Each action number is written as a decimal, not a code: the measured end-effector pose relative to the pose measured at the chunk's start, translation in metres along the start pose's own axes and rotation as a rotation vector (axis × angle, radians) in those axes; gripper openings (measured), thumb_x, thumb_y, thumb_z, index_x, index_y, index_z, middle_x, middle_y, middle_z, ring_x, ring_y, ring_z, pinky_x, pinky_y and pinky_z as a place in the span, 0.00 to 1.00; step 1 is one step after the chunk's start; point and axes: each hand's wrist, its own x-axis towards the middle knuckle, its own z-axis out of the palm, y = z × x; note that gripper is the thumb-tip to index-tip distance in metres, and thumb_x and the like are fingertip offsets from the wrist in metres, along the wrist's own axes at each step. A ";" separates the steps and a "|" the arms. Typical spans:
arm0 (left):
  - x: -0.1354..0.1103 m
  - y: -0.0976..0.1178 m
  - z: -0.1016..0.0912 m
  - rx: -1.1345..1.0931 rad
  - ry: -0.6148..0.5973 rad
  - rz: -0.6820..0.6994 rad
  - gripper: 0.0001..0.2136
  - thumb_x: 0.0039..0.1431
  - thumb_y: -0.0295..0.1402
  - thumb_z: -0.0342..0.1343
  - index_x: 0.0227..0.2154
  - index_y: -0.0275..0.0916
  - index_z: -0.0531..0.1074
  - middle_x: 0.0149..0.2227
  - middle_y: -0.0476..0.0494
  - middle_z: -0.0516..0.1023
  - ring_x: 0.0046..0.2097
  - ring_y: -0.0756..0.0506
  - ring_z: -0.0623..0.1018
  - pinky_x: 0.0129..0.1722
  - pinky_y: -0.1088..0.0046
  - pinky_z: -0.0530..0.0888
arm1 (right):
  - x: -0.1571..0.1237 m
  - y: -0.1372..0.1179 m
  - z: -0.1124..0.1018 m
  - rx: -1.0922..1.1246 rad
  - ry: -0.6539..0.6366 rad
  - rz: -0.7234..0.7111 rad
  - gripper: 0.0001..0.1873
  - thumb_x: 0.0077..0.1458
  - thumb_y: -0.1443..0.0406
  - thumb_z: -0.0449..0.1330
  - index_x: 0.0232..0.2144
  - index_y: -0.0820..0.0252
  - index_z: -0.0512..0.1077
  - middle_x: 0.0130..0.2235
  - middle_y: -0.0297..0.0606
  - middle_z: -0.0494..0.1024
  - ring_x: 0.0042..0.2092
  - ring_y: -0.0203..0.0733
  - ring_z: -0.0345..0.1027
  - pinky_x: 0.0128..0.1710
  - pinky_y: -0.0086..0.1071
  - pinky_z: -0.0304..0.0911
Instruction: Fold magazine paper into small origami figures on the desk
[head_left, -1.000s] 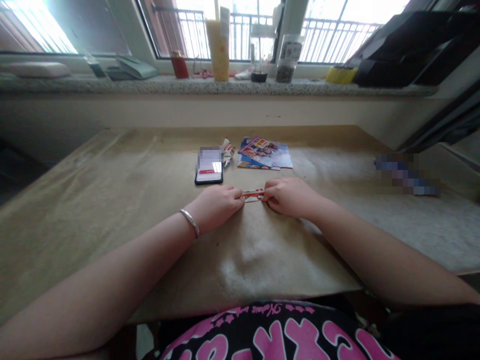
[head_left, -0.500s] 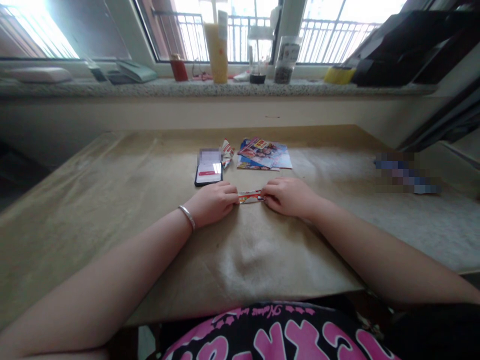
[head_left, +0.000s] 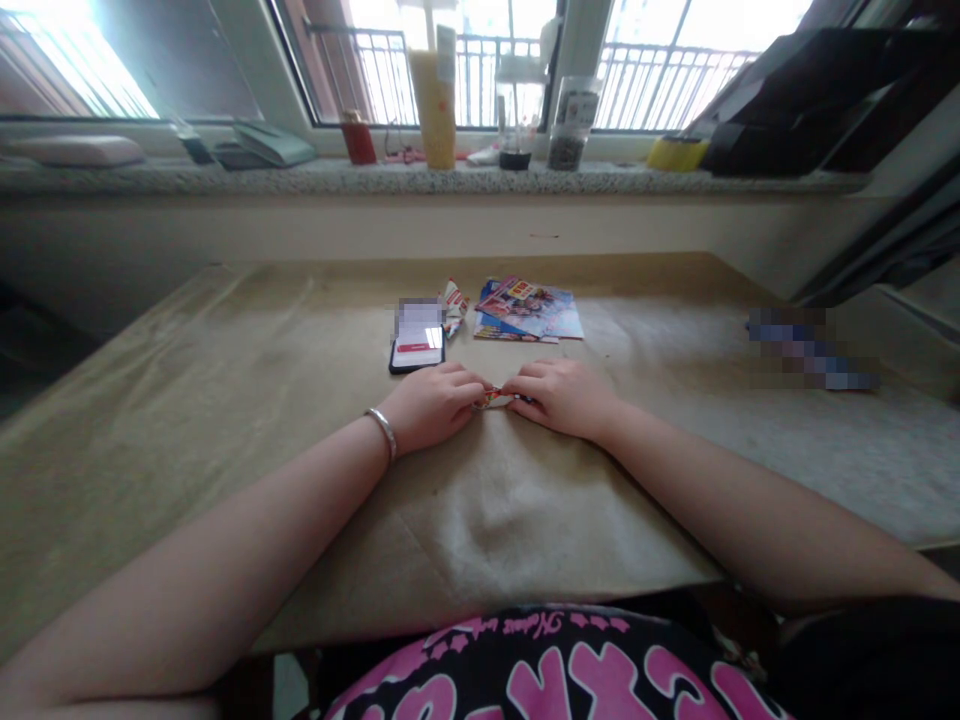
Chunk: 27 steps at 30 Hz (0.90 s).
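Note:
Between my two hands a narrow folded strip of colourful printed paper [head_left: 496, 399] lies on the table, mostly covered by fingers. My left hand [head_left: 436, 405], with a silver bangle at the wrist, pinches its left end. On the other end, the fingers of my right hand [head_left: 561, 396] are closed over the paper. Just beyond my left hand lies a phone [head_left: 418, 345] with a lit screen. A folded red-and-white paper piece [head_left: 454, 305] touches or nearly touches the phone's right side.
Past my right hand lies a stack of printed paper sheets [head_left: 529, 308]. A blurred-out bluish item [head_left: 810, 350] is at the right. A yellow cup [head_left: 435, 110], a red jar [head_left: 358, 138] and clear containers [head_left: 574, 120] line the granite windowsill [head_left: 300, 182]. A beige cloth [head_left: 262, 350] covers the table.
My hands have come closer together, so less of the paper strip shows between them. The right hand has slid left. The phone and paper stack have stayed put.

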 end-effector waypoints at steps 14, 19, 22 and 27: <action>0.006 0.010 0.001 0.090 0.015 -0.041 0.09 0.61 0.30 0.47 0.34 0.36 0.72 0.32 0.44 0.76 0.36 0.46 0.73 0.36 0.72 0.71 | 0.003 -0.007 0.002 0.054 0.035 0.037 0.10 0.58 0.61 0.52 0.36 0.58 0.72 0.36 0.38 0.75 0.36 0.40 0.66 0.33 0.31 0.53; 0.006 0.009 0.002 0.084 0.002 -0.039 0.10 0.62 0.32 0.47 0.34 0.36 0.72 0.33 0.43 0.76 0.37 0.47 0.73 0.37 0.72 0.71 | 0.005 -0.006 0.003 0.126 0.037 0.029 0.11 0.58 0.62 0.52 0.36 0.59 0.73 0.36 0.39 0.74 0.38 0.40 0.65 0.36 0.30 0.55; 0.007 0.009 0.002 0.073 0.003 -0.046 0.10 0.62 0.32 0.46 0.36 0.36 0.72 0.33 0.43 0.76 0.37 0.47 0.74 0.38 0.72 0.70 | 0.005 -0.004 0.004 0.157 0.036 0.018 0.11 0.58 0.62 0.52 0.36 0.60 0.73 0.36 0.39 0.73 0.39 0.40 0.65 0.38 0.30 0.56; 0.006 0.011 0.003 0.066 0.040 -0.137 0.09 0.61 0.31 0.47 0.39 0.38 0.71 0.32 0.45 0.76 0.35 0.46 0.74 0.34 0.73 0.70 | 0.006 -0.003 0.003 0.180 0.032 0.035 0.11 0.58 0.63 0.52 0.35 0.59 0.73 0.36 0.39 0.73 0.39 0.40 0.65 0.38 0.30 0.57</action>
